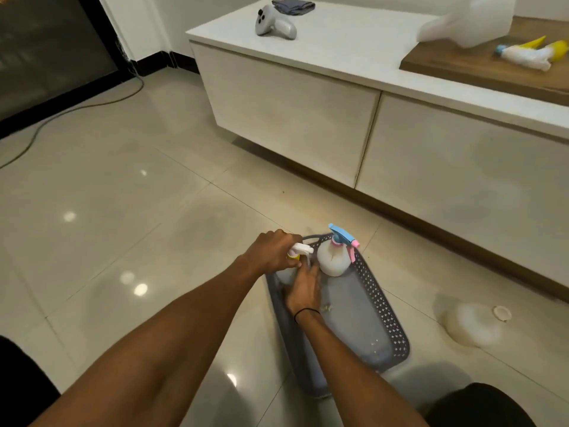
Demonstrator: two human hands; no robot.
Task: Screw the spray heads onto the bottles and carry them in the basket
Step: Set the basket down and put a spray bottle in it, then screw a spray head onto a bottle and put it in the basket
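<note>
A grey perforated basket point(385, 306) lies on the tiled floor. At its far end stands a white round bottle point(332, 259) with a blue and pink spray head point(341, 237) on it. My left hand point(272, 249) grips a white and yellow spray head point(303, 249) over the basket's far left corner. My right hand point(303, 291) is just below, its fingers around something underneath that head; the bottle there is hidden. Another white bottle point(474, 323) lies on the floor right of the basket, neck bare.
A low white cabinet point(292, 97) runs along the right. On it are a grey controller point(274, 23), a folded cloth point(292, 6), a white jug point(474, 20) and loose spray heads point(532, 52) on a wooden board. A cable point(77, 109) crosses the floor at left.
</note>
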